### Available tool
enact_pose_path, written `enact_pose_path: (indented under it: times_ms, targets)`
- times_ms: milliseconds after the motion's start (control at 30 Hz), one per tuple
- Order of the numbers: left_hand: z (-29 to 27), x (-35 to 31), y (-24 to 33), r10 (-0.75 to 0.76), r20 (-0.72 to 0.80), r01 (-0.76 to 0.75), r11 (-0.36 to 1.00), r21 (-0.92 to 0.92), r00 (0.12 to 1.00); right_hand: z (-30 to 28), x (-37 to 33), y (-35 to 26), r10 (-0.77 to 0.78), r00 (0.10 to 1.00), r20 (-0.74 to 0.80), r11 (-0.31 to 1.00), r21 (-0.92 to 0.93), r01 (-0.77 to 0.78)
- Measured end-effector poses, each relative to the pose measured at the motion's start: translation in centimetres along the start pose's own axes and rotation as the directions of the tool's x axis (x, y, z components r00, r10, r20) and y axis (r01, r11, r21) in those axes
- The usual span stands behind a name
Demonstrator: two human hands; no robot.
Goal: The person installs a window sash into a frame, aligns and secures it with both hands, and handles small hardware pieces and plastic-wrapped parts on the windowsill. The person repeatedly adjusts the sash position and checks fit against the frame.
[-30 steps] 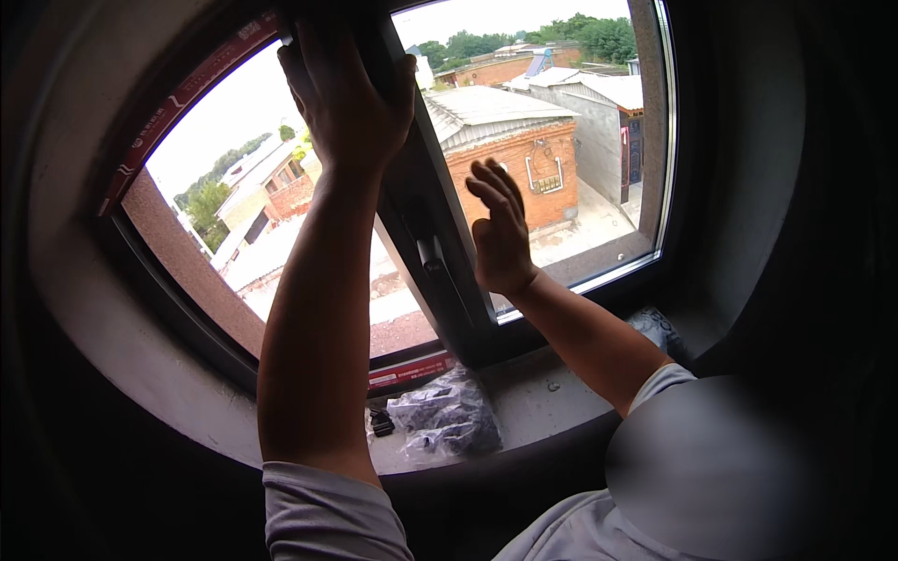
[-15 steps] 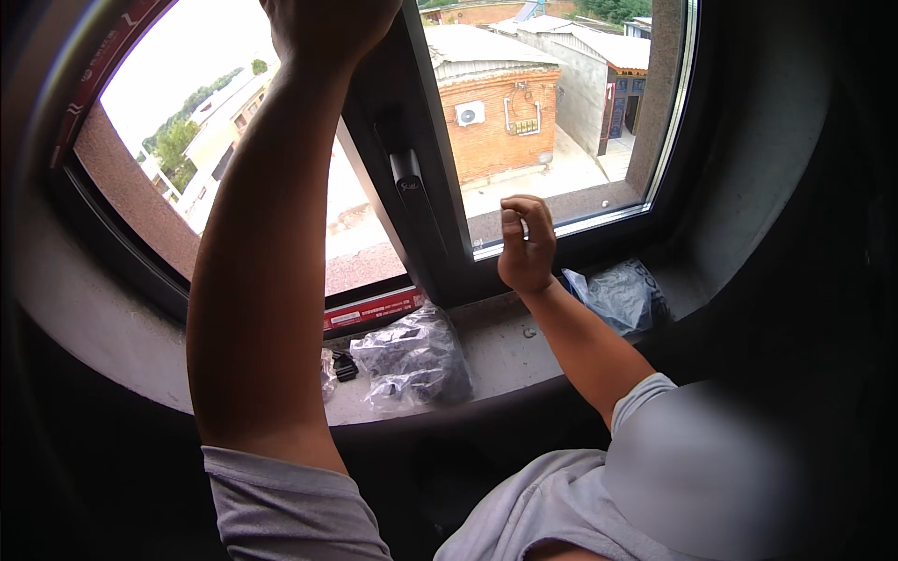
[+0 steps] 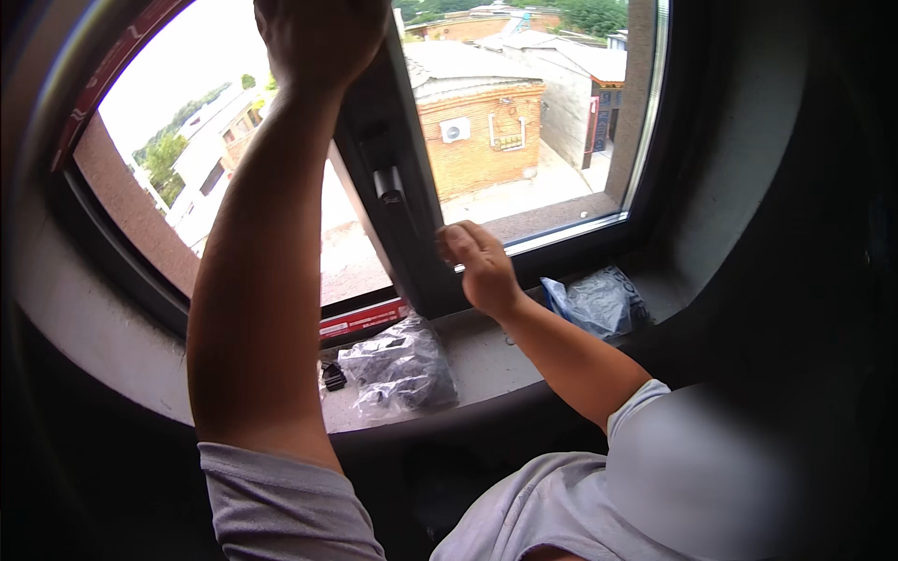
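A dark-framed window fills the view, with a lever handle (image 3: pixel 388 187) on its middle bar (image 3: pixel 423 262). My left hand (image 3: pixel 323 42) is raised high against the upper part of that bar. Its fingers run past the top edge, so whatever they touch is hidden. Lower down, my right hand (image 3: pixel 482 273) is beside the bar, below and to the right of the handle. Its fingers are curled and pressed together; I cannot make out anything between them, nor whether they touch the frame.
On the grey sill (image 3: pixel 491 360) lie a clear plastic bag (image 3: pixel 400 369) of dark parts, a small black piece (image 3: pixel 333 376), and another clear bag (image 3: pixel 599 301) farther right. Red protective tape (image 3: pixel 365 318) lines the left pane's lower edge. Brick buildings (image 3: pixel 482 136) stand outside.
My right hand has moved left, closer to the middle bar, with its fingers turning toward it. My left hand stays raised at the top. The whole view has shifted slightly.
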State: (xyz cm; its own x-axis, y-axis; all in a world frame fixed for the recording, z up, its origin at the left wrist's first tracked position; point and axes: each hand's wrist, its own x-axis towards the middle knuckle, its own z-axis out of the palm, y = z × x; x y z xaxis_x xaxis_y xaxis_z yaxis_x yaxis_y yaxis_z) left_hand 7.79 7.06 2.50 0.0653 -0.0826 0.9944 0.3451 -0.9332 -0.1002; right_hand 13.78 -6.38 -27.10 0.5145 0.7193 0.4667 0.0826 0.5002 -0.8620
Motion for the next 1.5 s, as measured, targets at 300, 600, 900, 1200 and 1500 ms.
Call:
enact_pose_path:
  times_ms: [300,600,900,1200,1500]
  targets:
    - [-0.5,0.5,-1.1,0.256,-0.075,-0.252,0.966,0.058,0.964,1.5,-7.5,-3.4,-0.054,0.981,0.186,0.78,-0.605,0.158]
    - [-3.5,-8.2,-1.8,0.148,0.225,-0.179,0.976,0.125,0.963,-16.8,-15.9,3.1,-0.028,0.998,0.048,0.036,-0.998,0.049]
    - [-22.1,-27.5,2.6,-0.413,0.409,0.514,0.839,-0.177,0.814,-17.9,-16.6,3.8,-0.03,0.997,0.068,0.02,-0.997,0.068]
    - [-29.6,-44.5,1.6,-0.717,0.156,0.682,0.695,0.227,0.679,-18.4,-15.5,4.0,-0.057,0.995,0.078,0.01,-0.997,0.078]
    - [-25.4,-46.5,-0.3,-0.724,0.307,0.557,0.679,0.479,0.618,-18.0,-14.3,4.0,-0.127,0.983,0.131,0.116,-0.983,0.145]
